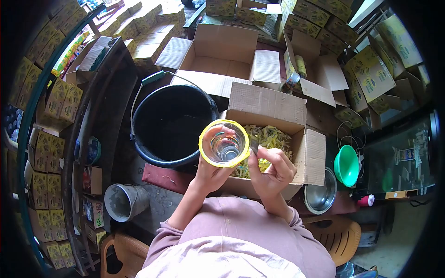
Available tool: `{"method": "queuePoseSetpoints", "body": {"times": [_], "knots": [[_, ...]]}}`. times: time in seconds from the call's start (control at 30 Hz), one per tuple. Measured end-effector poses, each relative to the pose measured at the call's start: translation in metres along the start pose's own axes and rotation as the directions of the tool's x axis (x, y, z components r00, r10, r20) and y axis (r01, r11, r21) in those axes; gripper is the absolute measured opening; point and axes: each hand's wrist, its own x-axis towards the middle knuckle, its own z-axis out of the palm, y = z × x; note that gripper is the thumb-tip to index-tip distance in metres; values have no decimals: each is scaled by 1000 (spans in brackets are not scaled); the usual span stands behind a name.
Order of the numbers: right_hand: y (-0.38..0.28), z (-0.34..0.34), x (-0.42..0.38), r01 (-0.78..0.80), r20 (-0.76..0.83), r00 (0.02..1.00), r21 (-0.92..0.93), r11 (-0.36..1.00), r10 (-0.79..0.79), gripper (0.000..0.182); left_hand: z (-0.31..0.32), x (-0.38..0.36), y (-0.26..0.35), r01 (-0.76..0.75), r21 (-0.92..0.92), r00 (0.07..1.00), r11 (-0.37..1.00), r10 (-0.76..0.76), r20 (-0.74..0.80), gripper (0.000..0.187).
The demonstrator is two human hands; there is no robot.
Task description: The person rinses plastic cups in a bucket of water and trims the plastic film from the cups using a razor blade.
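My left hand (pixel 209 175) is wrapped round a clear cup (pixel 228 147) with a yellow rim, its mouth turned toward the camera. At the cup's right edge, my right hand (pixel 273 172) pinches a small dark flat piece (pixel 253 144), which looks like a blade. Below and behind both hands, an open cardboard box (pixel 314 155) holds yellow-green shreds (pixel 269 139). A large black bucket (pixel 174 123) with a raised wire handle stands to the left of the cup. The fingers behind the cup show partly through its clear wall.
Behind are two open cartons (pixel 222 44) (pixel 324 74). At left, a grey bucket (pixel 126 202) stands near dark shelves (pixel 85 139) of yellow boxes. A green bowl (pixel 346 166) and a metal bowl (pixel 321 192) are at right. Orange chairs (pixel 340 238) (pixel 123 252) flank me.
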Motion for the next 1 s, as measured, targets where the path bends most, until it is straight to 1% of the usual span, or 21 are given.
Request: {"method": "queuePoseSetpoints", "body": {"times": [0.23,0.37,0.43,0.47,0.57,0.67,0.77,0.87,1.0], "knots": [[1,2,0,41,-21,999,-67,997,-43,20,2,-1,-2,-36,36,999,999,34,39,67],[3,1,1,27,-24,999,-59,998,-29,20,2,-2,-2,-35,31,998,999,34,58,66],[2,0,0,-1,-38,999,-44,999,-1,20,2,-1,1,22,-31,999,999,-21,37,65],[1,1,1,9,-33,999,-39,999,-11,20,1,-1,3,48,-63,999,997,-47,28,65],[-2,1,0,34,-19,999,-38,999,-35,20,2,2,4,28,-66,999,997,-26,22,69],[-4,3,1,53,-15,998,-48,997,-54,20,3,2,4,10,-44,1000,999,-9,23,70],[-5,3,1,53,-24,998,-67,996,-55,21,4,-1,2,25,-70,1000,997,-24,19,65],[-4,4,2,63,-34,997,-106,992,-67,22,5,-3,-3,9,-2,1000,1000,-9,12,67],[-1,4,3,74,-42,996,-124,990,-80,22,3,-2,0,8,54,999,998,-11,53,69]]}}
